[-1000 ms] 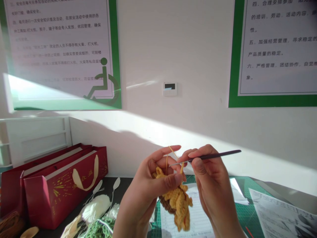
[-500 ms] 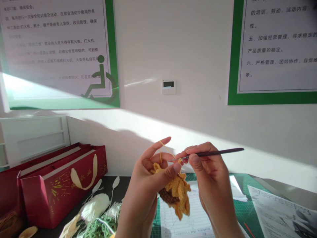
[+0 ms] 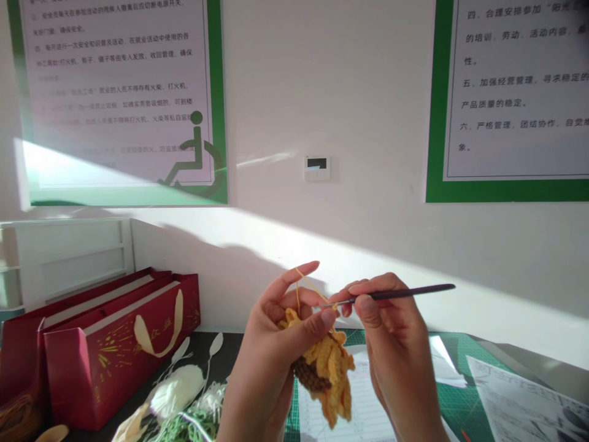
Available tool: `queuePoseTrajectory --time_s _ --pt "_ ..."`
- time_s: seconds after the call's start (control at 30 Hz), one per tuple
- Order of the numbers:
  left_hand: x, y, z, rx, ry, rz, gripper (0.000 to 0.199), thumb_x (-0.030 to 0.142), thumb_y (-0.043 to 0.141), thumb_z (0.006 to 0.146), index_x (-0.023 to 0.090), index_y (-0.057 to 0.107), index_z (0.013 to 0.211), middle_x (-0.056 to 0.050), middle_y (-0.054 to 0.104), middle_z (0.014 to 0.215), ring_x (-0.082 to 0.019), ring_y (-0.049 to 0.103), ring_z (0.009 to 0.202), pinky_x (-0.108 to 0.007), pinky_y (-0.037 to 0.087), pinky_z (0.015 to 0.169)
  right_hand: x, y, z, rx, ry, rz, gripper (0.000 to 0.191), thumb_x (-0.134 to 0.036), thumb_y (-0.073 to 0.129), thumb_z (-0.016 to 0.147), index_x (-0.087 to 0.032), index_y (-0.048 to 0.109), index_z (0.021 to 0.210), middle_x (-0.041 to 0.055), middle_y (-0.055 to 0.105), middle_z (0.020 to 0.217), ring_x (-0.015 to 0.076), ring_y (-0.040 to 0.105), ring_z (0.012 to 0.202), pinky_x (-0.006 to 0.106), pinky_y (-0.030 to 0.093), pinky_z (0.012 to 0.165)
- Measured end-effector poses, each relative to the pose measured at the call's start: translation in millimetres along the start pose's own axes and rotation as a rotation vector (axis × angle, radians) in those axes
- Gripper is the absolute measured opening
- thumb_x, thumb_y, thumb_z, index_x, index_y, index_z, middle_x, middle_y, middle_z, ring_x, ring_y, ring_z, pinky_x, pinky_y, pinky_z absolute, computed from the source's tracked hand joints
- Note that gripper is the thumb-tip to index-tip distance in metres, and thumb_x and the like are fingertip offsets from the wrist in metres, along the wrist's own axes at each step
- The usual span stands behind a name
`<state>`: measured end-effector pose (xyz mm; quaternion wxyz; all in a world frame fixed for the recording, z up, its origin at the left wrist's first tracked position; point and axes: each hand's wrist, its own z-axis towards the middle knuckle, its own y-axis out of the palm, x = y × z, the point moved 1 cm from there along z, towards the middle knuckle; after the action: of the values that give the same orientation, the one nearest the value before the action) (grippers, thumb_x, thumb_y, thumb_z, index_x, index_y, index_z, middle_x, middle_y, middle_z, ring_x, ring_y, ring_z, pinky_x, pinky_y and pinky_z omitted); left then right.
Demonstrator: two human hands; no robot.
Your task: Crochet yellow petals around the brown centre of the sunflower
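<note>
A yellow crocheted flower [image 3: 332, 368] with a brown centre hangs from my left hand [image 3: 280, 344], whose thumb and fingers pinch its upper edge. Yellow yarn [image 3: 309, 280] loops over the raised left index finger and runs down to the work. My right hand [image 3: 393, 331] grips a crochet hook [image 3: 409, 291] with a dark handle, held almost level like a pencil. The hook's metal tip reaches a yellow loop at the top of the flower, close to the left thumb. Part of the flower is hidden behind the left hand.
Red gift bags [image 3: 124, 350] stand at the left. Beside them lie a white yarn ball [image 3: 177, 390] and green yarn [image 3: 191, 423]. Under my hands are a green cutting mat [image 3: 460, 402] and printed sheets [image 3: 529, 399]. A white wall with posters [image 3: 124, 123] rises behind.
The whole view has shifted slightly, so the wall and table sit a little lower. The hook's tip stays at the loop, and both hands keep their holds.
</note>
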<state>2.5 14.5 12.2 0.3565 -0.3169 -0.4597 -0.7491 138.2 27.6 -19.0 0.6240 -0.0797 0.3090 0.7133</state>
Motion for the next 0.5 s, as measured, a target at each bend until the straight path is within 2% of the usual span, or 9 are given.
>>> queuePoseTrajectory --time_s 0.17,0.27,0.37,0.5 --pt "1.8 -1.9 1.0 -0.009 -0.007 0.030 0.061 0.015 0.098 0.062 0.023 0.076 0.119 0.004 0.070 0.069 -0.008 0.056 0.059 -0.017 0.047 0.056 1.2 2.5 0.5 0.036 0.122 0.185 0.008 -0.033 0.069 0.097 -0.027 0.069 0.092 -0.0038 0.073 0.085 0.0100 0.068 0.081 0.022 0.054 0.074" --pt "3.1 -3.4 1.7 -0.024 -0.021 0.052 0.058 0.016 0.097 0.065 0.022 0.076 0.118 0.002 0.071 0.069 -0.009 0.057 0.061 -0.017 0.048 0.057 1.3 1.4 2.3 0.018 0.152 0.251 0.009 -0.035 0.066 0.099 -0.027 0.066 0.093 -0.0039 0.073 0.083 0.0104 0.065 0.075 0.024 0.052 0.071" --pt "4.2 -3.2 1.3 -0.043 -0.035 0.054 0.054 0.016 0.096 0.067 0.022 0.077 0.117 0.001 0.072 0.070 -0.010 0.057 0.061 -0.019 0.049 0.059 1.5 -2.3 4.9 -0.012 0.129 0.247 0.009 -0.036 0.064 0.100 -0.028 0.064 0.095 -0.0034 0.074 0.080 0.0108 0.064 0.075 0.024 0.050 0.072" --pt "5.0 -2.0 -0.5 -0.047 -0.039 0.049 0.053 0.016 0.097 0.065 0.022 0.078 0.114 0.002 0.071 0.070 -0.010 0.056 0.062 -0.019 0.049 0.058 0.9 -7.5 6.8 -0.037 0.031 0.164 0.009 -0.036 0.060 0.102 -0.028 0.061 0.097 -0.0018 0.074 0.078 0.0124 0.064 0.077 0.026 0.048 0.073"
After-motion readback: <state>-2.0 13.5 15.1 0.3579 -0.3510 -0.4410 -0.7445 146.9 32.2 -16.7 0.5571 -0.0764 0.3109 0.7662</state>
